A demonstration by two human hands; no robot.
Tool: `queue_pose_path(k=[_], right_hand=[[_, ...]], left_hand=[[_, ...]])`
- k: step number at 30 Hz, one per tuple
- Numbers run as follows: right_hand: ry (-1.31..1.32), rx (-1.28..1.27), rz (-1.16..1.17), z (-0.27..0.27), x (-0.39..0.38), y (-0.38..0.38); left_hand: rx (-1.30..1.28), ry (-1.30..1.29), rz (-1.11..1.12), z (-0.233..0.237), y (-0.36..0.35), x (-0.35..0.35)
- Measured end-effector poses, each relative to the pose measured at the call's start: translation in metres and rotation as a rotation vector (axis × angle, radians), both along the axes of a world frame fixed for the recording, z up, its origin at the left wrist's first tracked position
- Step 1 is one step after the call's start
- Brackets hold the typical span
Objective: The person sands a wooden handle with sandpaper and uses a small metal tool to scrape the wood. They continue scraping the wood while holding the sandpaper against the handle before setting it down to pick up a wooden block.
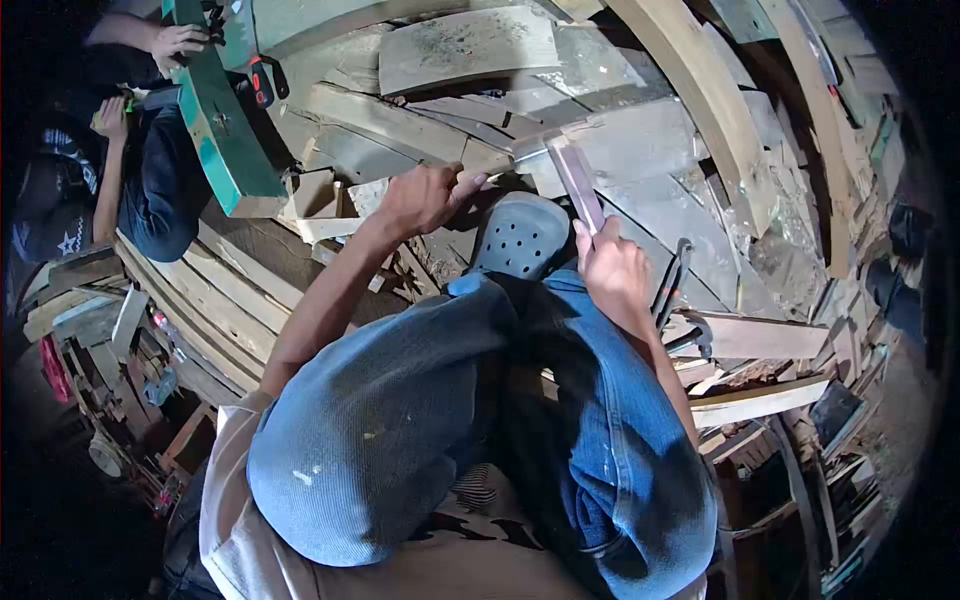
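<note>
My right hand (613, 262) is closed around the lower end of a flat wooden bar (577, 180), pale pinkish, which points up and away over the boards. My left hand (425, 200) is closed, its thumb stretched toward the right. A thin pale tip shows by that thumb, too small to name. Between my hands is a grey clog (521, 236) with holes, on my foot. Grey-brown boards (640, 150) lie beyond the hands, with a short wood block (316, 193) left of my left hand.
A co-worker's hand (178, 45) rests by a green-painted beam (222, 135) at upper left. A red-and-black handled tool (262, 82) lies beside it. Pincers (672, 283) and a hammer (700, 336) lie right of my right hand. A long curved timber (700, 100) crosses the upper right.
</note>
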State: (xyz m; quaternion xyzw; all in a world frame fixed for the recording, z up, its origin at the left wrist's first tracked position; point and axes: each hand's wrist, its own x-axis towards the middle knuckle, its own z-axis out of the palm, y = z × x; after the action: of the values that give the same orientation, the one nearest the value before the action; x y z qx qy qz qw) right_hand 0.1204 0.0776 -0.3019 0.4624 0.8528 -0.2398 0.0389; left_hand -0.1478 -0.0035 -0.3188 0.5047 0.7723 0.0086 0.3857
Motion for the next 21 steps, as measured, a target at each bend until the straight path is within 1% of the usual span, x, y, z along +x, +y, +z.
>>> queue_pose_path(k=[4, 7, 9, 12, 13, 15, 16, 17, 19, 20, 21], right_hand=[[0.046, -0.087, -0.049, 0.003, -0.001, 0.000], [0.105, -0.042, -0.090, -0.001, 0.001, 0.001], [0.113, -0.064, -0.106, -0.002, -0.002, 0.005], [0.095, -0.258, -0.089, -0.002, -0.013, 0.015], [0.092, -0.260, -0.093, -0.005, -0.012, 0.015], [0.232, -0.322, -0.143, -0.011, -0.011, 0.013], [0.253, -0.322, -0.179, -0.011, -0.010, 0.012], [0.264, -0.403, -0.240, 0.003, -0.013, 0.015], [0.286, -0.406, -0.226, 0.009, -0.008, 0.016], [0.365, -0.375, -0.151, 0.000, 0.000, 0.013], [0.362, -0.381, -0.153, -0.007, 0.006, 0.009]], left_hand=[[-0.035, 0.018, -0.010, 0.001, 0.003, 0.001], [0.012, 0.000, -0.011, 0.000, -0.001, -0.001], [0.002, 0.005, -0.012, -0.001, -0.001, 0.000], [0.005, 0.001, -0.026, 0.002, 0.002, 0.000], [-0.006, -0.030, -0.017, 0.002, 0.002, -0.001], [-0.021, -0.063, -0.007, -0.001, 0.001, -0.002], [0.004, -0.035, -0.019, -0.002, 0.000, -0.002], [0.030, -0.006, -0.030, -0.003, -0.001, -0.002], [0.020, 0.000, -0.028, -0.004, 0.000, -0.001], [0.013, 0.010, -0.029, -0.003, 0.000, -0.001], [0.007, 0.007, -0.029, -0.002, -0.001, -0.001]])
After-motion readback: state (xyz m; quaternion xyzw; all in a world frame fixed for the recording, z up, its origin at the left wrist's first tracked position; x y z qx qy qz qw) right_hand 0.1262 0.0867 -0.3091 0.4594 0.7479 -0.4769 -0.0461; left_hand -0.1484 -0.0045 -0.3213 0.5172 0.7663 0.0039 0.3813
